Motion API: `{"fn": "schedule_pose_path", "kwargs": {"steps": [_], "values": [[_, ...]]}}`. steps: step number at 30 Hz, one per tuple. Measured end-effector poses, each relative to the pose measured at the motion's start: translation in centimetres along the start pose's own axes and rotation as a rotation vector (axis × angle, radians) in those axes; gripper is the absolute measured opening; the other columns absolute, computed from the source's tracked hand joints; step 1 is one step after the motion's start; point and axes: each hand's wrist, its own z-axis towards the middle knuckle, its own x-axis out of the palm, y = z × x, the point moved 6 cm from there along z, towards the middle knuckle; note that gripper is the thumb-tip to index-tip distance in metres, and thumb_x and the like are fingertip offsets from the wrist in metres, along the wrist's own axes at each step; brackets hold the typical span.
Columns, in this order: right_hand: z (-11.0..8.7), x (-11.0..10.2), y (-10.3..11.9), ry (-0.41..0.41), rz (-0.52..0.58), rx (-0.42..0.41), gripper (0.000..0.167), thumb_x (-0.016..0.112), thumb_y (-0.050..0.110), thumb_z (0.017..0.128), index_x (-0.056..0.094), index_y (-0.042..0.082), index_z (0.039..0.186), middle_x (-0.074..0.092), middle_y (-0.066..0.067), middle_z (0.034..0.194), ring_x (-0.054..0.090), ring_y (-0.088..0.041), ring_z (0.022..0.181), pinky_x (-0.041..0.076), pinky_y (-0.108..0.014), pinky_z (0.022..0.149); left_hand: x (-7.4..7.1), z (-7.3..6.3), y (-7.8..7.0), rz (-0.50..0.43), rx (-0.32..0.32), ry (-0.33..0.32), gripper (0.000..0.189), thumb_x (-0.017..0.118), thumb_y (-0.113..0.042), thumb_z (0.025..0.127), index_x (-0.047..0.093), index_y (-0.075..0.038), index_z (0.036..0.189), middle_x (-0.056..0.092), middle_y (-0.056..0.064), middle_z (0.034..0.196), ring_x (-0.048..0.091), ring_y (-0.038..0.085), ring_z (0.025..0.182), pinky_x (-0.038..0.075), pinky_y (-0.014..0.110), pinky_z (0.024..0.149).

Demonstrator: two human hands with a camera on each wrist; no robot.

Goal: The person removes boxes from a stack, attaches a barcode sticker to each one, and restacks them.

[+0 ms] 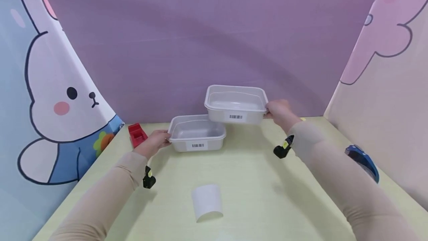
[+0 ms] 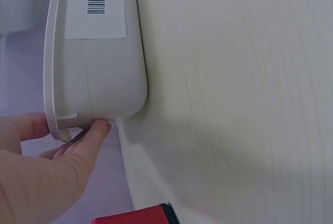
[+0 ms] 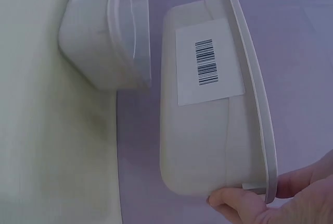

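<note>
In the head view, two light grey plastic bins with barcode labels are at the back of the table. My left hand (image 1: 154, 143) pinches the left end rim of the lower bin (image 1: 198, 145), thumb and fingers on either side of it in the left wrist view. With my right hand (image 1: 282, 112) I grip the right end rim of the other bin (image 1: 236, 116), which is raised above the table. That raised bin sits higher and to the right, its left end overlapping the lower bin's back right corner in the head view. Both bins look empty inside.
A curved white sheet (image 1: 208, 201) rests on the pale table (image 1: 247, 181) near the front. Beyond my left wrist lies a red object (image 1: 137, 134). On the right is a blue and black item (image 1: 362, 162). A purple backdrop (image 1: 187, 47) rises behind the bins, with printed panels at both sides.
</note>
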Motion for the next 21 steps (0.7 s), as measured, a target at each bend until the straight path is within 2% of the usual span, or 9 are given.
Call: {"fn": "schedule_pose_path", "kwargs": {"steps": [3,8,11,18,21], "values": [[0.0,2.0,0.4,0.002,0.073,-0.007,0.043,0.044,-0.007,0.09,0.044,-0.017,0.132,0.052,-0.031,0.131,0.065,-0.024,0.089,0.052,-0.041,0.098,-0.1,-0.1,-0.1,-0.004,-0.009,-0.006,0.051,0.036,0.0,0.099,0.021,0.014,0.146,0.031,0.034,0.148,0.046,0.035,0.126,0.038,0.043,0.113],[-0.3,5.4,0.8,0.012,0.148,0.005,0.042,0.044,-0.01,0.089,0.046,-0.017,0.13,0.054,-0.032,0.13,0.061,-0.036,0.109,0.053,-0.043,0.096,-0.2,-0.2,-0.1,0.001,-0.012,-0.007,0.053,0.037,0.0,0.099,0.02,0.014,0.147,0.032,0.035,0.147,0.053,0.029,0.115,0.038,0.043,0.112],[-0.6,7.2,1.0,0.029,0.185,0.016,0.043,0.043,-0.012,0.088,0.045,-0.018,0.13,0.053,-0.033,0.131,0.058,-0.039,0.115,0.052,-0.043,0.098,-0.2,-0.1,-0.1,-0.011,-0.016,-0.005,0.053,0.037,0.001,0.098,0.02,0.014,0.147,0.031,0.035,0.148,0.054,0.027,0.113,0.039,0.042,0.113],[-1.7,10.6,1.1,0.038,0.21,0.048,0.047,0.041,-0.016,0.082,0.045,-0.017,0.129,0.055,-0.03,0.129,0.058,-0.03,0.1,0.054,-0.04,0.097,-0.2,0.1,0.1,-0.002,-0.01,-0.004,0.054,0.038,0.002,0.097,0.02,0.016,0.146,0.033,0.036,0.146,0.052,0.032,0.119,0.038,0.044,0.113],[-2.0,11.6,1.1,0.042,0.204,0.055,0.05,0.041,-0.016,0.082,0.045,-0.016,0.131,0.055,-0.027,0.13,0.059,-0.029,0.104,0.054,-0.038,0.095,-0.2,0.0,0.0,0.013,-0.008,0.007,0.053,0.037,0.003,0.097,0.019,0.017,0.146,0.032,0.036,0.147,0.046,0.038,0.129,0.037,0.044,0.113]]}}
